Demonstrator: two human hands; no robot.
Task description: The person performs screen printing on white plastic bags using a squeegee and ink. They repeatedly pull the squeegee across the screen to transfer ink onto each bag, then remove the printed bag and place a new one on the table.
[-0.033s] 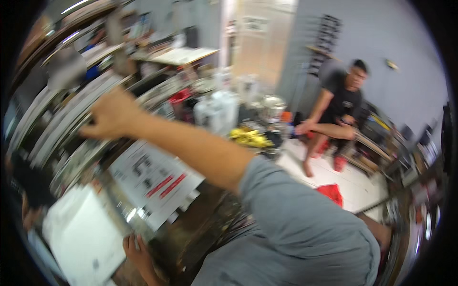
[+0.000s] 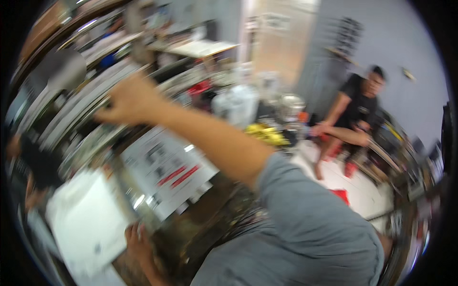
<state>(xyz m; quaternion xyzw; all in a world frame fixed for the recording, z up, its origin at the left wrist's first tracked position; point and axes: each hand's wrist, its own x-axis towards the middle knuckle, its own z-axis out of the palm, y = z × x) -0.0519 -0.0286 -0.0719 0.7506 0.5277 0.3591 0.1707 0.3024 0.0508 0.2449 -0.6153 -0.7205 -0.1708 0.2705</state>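
Note:
My right arm, in a grey sleeve, stretches across the view to the upper left. My right hand (image 2: 131, 102) is curled like a fist in front of long pale rails (image 2: 88, 102). It is smeared by motion, and what its fingers hold is hidden. My left hand (image 2: 138, 245) is low in the view, its fingers a little apart beside the edge of a stack of white sheets (image 2: 83, 219). Whether they touch the sheets is hard to tell. Under my right forearm lies a printed sheet (image 2: 164, 174) with two red bars, on a dark worn table (image 2: 198, 224).
A person in black (image 2: 360, 105) sits low at the right, and another dark-clothed person (image 2: 40, 162) is at the left edge. Beyond my arm stand white plastic jugs (image 2: 236, 105), a metal can (image 2: 291, 105) and a yellow bundle (image 2: 267, 134). A white-topped table (image 2: 198, 47) is farther back.
The view has swung slightly, so the room, the printed sheet and my right arm appear farther right. My hands keep nearly the same poses.

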